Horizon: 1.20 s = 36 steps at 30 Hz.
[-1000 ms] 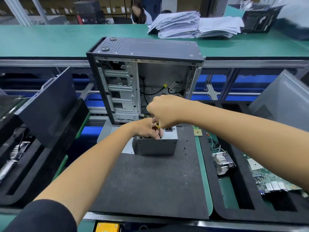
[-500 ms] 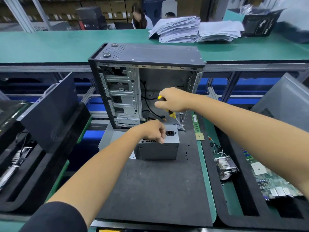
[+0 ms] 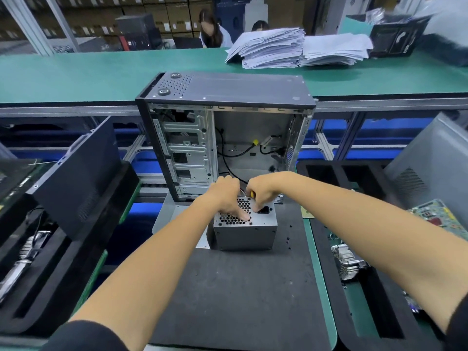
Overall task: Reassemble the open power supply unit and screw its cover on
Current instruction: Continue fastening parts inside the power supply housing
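Note:
A grey power supply unit (image 3: 245, 233) stands on the black foam mat (image 3: 240, 295), its honeycomb grille and black power socket facing up. My left hand (image 3: 226, 197) rests on the grille with its fingers pressing down on the top. My right hand (image 3: 260, 190) grips a yellow-handled screwdriver (image 3: 252, 193) above the top face near the socket. The screwdriver's tip is hidden by my fingers.
An open PC case (image 3: 225, 138) stands upright just behind the unit, with loose cables inside. Black foam trays hold a dark panel (image 3: 76, 178) at left and a heatsink (image 3: 348, 260) and circuit board (image 3: 438, 219) at right. Small screws (image 3: 288, 240) lie on the mat.
My right hand came down from in front of the case back onto the unit's top with the screwdriver. My left hand uncurled and now presses on the grille.

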{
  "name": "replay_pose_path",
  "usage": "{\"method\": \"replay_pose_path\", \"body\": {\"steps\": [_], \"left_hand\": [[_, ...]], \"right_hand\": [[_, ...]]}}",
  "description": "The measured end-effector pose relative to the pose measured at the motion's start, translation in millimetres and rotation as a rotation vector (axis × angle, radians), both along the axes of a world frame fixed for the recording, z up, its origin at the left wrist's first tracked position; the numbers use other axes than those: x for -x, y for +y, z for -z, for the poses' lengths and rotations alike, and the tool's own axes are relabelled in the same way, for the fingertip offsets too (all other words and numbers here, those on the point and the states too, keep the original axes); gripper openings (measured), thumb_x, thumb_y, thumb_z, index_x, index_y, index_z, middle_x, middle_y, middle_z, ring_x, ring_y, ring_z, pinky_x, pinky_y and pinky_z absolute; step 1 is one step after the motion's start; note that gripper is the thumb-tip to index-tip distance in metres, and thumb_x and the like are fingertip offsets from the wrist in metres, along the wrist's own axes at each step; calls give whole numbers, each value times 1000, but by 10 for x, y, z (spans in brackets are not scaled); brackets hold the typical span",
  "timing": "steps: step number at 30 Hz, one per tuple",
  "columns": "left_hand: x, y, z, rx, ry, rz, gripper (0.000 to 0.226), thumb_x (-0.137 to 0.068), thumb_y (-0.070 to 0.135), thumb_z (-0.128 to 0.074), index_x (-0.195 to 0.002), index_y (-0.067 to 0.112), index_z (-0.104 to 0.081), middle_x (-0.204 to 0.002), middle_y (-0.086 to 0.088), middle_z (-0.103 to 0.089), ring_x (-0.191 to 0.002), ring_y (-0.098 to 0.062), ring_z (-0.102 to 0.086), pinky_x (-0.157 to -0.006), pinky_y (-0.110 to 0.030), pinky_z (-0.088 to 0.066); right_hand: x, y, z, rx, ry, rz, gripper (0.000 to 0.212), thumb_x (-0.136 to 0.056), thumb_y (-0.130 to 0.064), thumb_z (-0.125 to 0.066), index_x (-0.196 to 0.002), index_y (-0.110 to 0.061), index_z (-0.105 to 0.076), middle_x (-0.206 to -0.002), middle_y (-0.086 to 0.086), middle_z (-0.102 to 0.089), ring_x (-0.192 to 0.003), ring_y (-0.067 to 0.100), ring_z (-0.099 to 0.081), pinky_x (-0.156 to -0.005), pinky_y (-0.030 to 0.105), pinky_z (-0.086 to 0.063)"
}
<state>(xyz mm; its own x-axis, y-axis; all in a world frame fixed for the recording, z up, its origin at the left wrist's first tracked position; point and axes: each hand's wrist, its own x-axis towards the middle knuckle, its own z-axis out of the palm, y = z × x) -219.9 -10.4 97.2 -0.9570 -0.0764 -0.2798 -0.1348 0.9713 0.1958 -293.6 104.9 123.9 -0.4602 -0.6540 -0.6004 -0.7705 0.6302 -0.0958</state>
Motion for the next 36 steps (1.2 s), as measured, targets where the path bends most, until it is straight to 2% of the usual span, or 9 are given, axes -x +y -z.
{"method": "replay_pose_path", "body": {"steps": [2, 4, 10, 16, 18, 20, 26, 31, 36], "left_hand": [[9, -80, 19, -127, -55, -20, 72, -66, 44, -85, -118, 13, -47, -116, -4, -52, -105, -23, -47, -86, -33, -41], [32, -97, 18, -155, -165, 30, 74, -73, 40, -82, -133, 15, -45, -131, -4, -53, -116, -24, -51, -94, -36, -44], [8, -47, -27, -122, -324, 149, 82, -73, 46, -80, -139, 10, -46, -140, -5, -50, -124, -26, -49, -104, -39, -41], [-186, 13, -37, -202, -267, 228, 73, -59, 46, -88, -120, 17, -61, -120, 3, -62, -111, -20, -56, -98, -36, -45], [-255, 35, -20, -188, -199, 255, 59, -58, 45, -89, -103, 18, -64, -96, 6, -64, -93, -19, -59, -83, -30, -49], [-334, 81, 29, -142, -118, 267, 47, -58, 43, -88, -89, 21, -60, -76, 9, -58, -77, -19, -56, -65, -27, -43], [-672, 290, 429, 74, 23, 257, 51, -58, 49, -83, -93, 17, -62, -92, -2, -68, -86, -26, -64, -65, -28, -43], [-911, 423, 688, 111, 0, 271, 38, -66, 44, -78, -85, 21, -55, -88, -1, -66, -86, -27, -63, -63, -29, -37], [-1006, 468, 790, 119, -15, 239, 43, -69, 42, -76, -99, 18, -57, -101, -1, -64, -95, -26, -61, -68, -32, -42]], "right_hand": [[-26, 11, 30, 16, 21, 14, 23, -82, -26, -69, -85, -7, -56, -76, 6, -50, -69, 24, -44, -60, 29, -36], [-69, 10, 38, 25, 64, -2, 26, -79, -27, -72, -81, -8, -56, -73, 4, -52, -68, 23, -48, -54, 28, -36], [-193, 12, -22, 7, 66, -16, 41, -72, -39, -81, -69, -9, -54, -66, 0, -51, -61, 18, -47, -52, 26, -36], [-423, 46, -50, 32, 72, -73, 38, -64, -39, -86, -68, -17, -55, -67, -5, -56, -65, 16, -55, -52, 25, -39], [-492, 95, -39, 60, 98, -73, 36, -66, -40, -84, -72, -13, -60, -66, -2, -57, -65, 19, -56, -54, 27, -43], [-567, 166, -7, 75, 123, -71, 37, -67, -39, -83, -78, -9, -64, -66, 1, -58, -64, 20, -55, -55, 27, -44], [-901, 409, 300, 113, 175, -103, 33, -70, -36, -80, -78, -13, -59, -67, 0, -55, -70, 25, -57, -56, 27, -40], [-1080, 576, 588, 190, 117, -102, 35, -75, -32, -75, -93, -4, -66, -92, 12, -67, -86, 30, -62, -62, 31, -46], [-1070, 706, 693, 336, -14, -53, 17, -79, -26, -69, -75, -13, -58, -77, 6, -61, -77, 27, -56, -62, 29, -42]]}}
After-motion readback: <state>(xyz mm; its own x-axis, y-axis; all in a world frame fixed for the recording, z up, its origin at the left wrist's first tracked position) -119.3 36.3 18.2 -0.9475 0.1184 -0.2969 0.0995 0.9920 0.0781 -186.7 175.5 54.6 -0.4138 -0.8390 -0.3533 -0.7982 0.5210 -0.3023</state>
